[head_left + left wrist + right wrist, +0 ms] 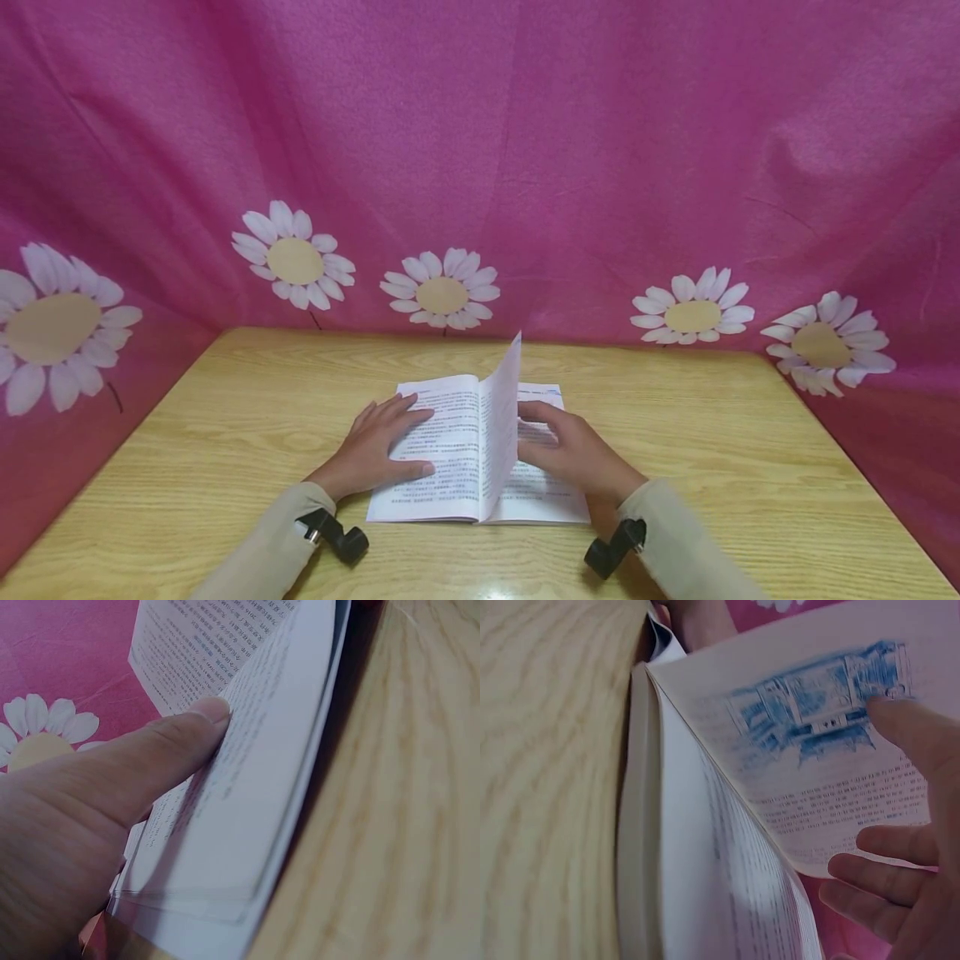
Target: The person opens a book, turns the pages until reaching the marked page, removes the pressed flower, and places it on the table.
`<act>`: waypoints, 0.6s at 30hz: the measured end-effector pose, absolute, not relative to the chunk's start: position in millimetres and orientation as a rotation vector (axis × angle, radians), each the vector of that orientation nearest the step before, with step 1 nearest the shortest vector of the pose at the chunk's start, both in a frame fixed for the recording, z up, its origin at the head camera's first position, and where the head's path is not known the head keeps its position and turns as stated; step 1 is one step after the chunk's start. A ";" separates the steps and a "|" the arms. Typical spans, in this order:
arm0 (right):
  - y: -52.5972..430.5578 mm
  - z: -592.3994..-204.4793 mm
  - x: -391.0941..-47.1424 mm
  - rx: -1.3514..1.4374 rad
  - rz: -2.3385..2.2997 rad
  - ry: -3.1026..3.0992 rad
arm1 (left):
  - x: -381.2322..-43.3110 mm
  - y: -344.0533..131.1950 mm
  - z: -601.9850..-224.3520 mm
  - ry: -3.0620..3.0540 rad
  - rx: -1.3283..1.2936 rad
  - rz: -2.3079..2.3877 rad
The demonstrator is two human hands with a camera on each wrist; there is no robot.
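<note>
An open book [435, 492] with printed pages lies on the wooden table, one page [501, 433] standing nearly upright from its spine. My left hand [382, 446] rests on the left page with its fingers spread; the left wrist view has its thumb [172, 739] lying on the print. On the other side of the raised page is my right hand [573, 450], fingers extended toward it and fingertips partly hidden behind it. Seen from the right wrist, that page carries a blue illustration [817, 705] above text, and the thumb [907, 724] lies against the picture.
The wooden table [690, 417] extends around the book on all sides. Behind and beside it hangs a pink cloth [525, 167] printed with large white daisies. A black camera mount [333, 535] sits on the left sleeve, another mount [615, 548] on the right.
</note>
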State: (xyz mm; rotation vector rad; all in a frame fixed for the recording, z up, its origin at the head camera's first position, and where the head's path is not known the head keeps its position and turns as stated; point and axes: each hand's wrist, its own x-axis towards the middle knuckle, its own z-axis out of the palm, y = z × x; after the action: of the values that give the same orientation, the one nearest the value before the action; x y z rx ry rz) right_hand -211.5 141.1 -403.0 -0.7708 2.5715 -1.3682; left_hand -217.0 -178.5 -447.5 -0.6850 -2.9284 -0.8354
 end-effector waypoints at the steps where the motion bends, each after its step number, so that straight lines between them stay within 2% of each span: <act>1: 139.9 -402.7 -210.5 -0.795 -1.352 2.579 | -216.9 -178.6 -447.4 -2.927 -0.686 -0.837; 18: 118.1 -399.8 -192.9 -0.893 -1.243 2.564 | -216.8 -178.2 -445.9 -2.920 -0.654 -0.876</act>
State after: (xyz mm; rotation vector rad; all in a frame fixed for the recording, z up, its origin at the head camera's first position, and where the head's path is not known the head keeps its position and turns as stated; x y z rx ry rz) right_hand -192.9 118.1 -399.8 -0.8929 2.5636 -1.2432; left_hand -216.8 -178.2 -445.9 -0.6540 -2.9204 -0.8761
